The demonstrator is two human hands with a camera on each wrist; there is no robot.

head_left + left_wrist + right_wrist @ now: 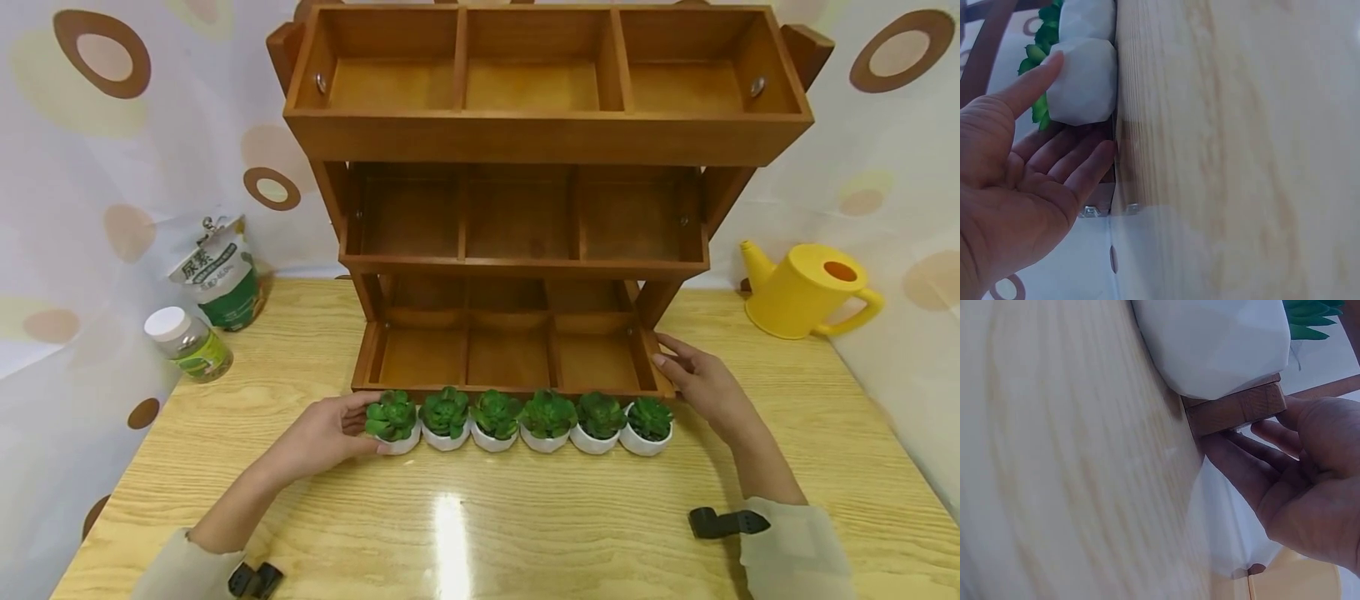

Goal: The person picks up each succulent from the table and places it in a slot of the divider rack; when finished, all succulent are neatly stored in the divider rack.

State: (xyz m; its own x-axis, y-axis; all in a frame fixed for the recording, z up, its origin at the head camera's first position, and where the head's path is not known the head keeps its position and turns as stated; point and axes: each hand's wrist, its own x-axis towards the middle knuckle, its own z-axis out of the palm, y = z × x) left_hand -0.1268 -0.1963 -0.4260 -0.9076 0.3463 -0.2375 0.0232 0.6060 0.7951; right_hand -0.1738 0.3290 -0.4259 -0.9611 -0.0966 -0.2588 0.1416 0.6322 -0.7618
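Observation:
Several green succulents in white faceted pots (pixel 494 439) stand in a row along the front of a three-tier wooden shelf (pixel 495 142). At the left end of the row, my left hand (pixel 341 425) holds the leftmost potted succulent (pixel 392 417), thumb at the front of the pot and fingers behind it. In the left wrist view, the thumb lies against the white pot (pixel 1082 81); the fingertips are partly hidden. My right hand (pixel 701 387) grips the lower right front corner of the shelf. The right wrist view shows thumb and fingers around its board end (pixel 1235 409).
At the back right stands a yellow watering can (pixel 806 292). A clipped green-and-white bag (pixel 225 279) and a white-lidded jar (pixel 190 344) stand at the left. The shelf's divided compartments hold nothing. Patterned cloth (pixel 112 192) hangs behind the wooden table (pixel 570 525).

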